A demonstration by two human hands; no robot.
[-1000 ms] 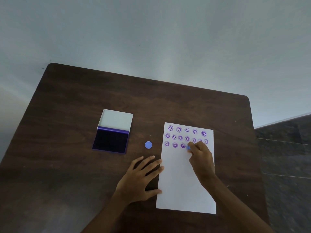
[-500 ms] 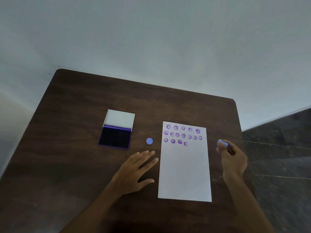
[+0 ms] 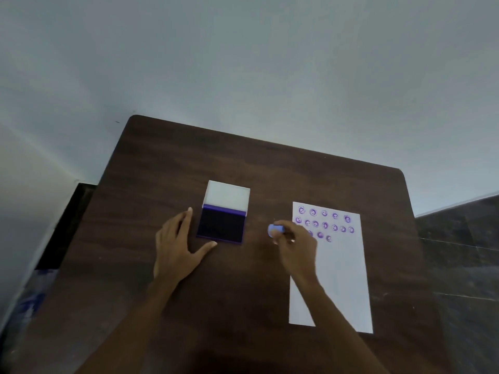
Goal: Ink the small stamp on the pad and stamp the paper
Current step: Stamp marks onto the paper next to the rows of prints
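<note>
The ink pad [image 3: 221, 224] lies open at the table's middle, dark purple, with its white lid [image 3: 228, 196] folded back. My left hand [image 3: 176, 248] rests flat beside the pad's left edge, fingers apart, thumb at its front left corner. My right hand [image 3: 295, 252] pinches the small blue stamp [image 3: 276, 230] between the pad and the paper, tilted on its side just above the table. The white paper [image 3: 339, 271] lies to the right and carries several purple smiley prints in rows along its top. My right forearm crosses the paper's lower left corner.
The dark wooden table [image 3: 243, 163] ends at a pale wall behind and drops to a dark tiled floor [image 3: 459, 252] on the right. The round blue cap seen earlier between pad and paper cannot be told apart from the stamp.
My right hand has carried the stamp from the right of the paper across to the gap beside the ink pad. My left hand has moved from beside the paper to the pad's left side.
</note>
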